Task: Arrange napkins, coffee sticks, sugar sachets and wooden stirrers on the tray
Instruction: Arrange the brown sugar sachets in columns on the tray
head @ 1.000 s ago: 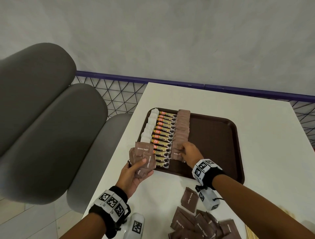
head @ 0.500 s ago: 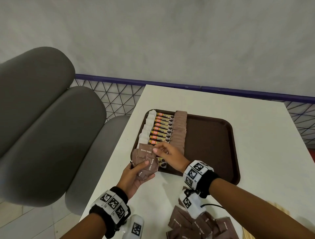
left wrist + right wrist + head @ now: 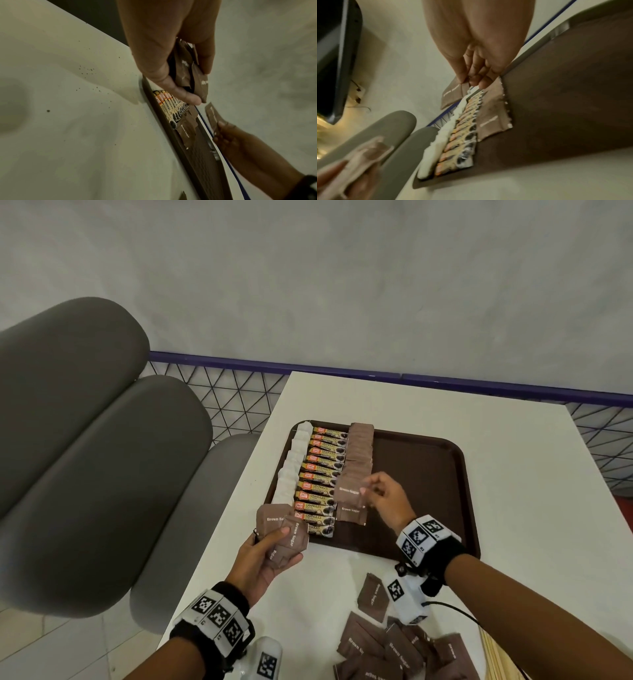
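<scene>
A dark brown tray (image 3: 428,474) lies on the white table (image 3: 513,457). Along its left side run a row of white napkins (image 3: 291,467), a row of coffee sticks (image 3: 318,484) and a row of brown sugar sachets (image 3: 358,453). My left hand (image 3: 270,546) grips a bunch of brown sugar sachets (image 3: 284,532) just off the tray's front left corner; the same bunch (image 3: 187,73) shows in the left wrist view. My right hand (image 3: 370,491) pinches one sugar sachet (image 3: 349,491) above the near end of the sachet row, also seen as a pinched sachet (image 3: 452,93) in the right wrist view.
A loose heap of brown sugar sachets (image 3: 394,648) lies on the table near me, with wooden stirrers (image 3: 493,655) at the right. Grey padded chairs (image 3: 102,474) stand to the left. A blue-railed mesh fence (image 3: 239,392) runs behind the table.
My right hand went from the sachet row to the bunch in my left hand, took one sachet and carried it back over the row's near end.
</scene>
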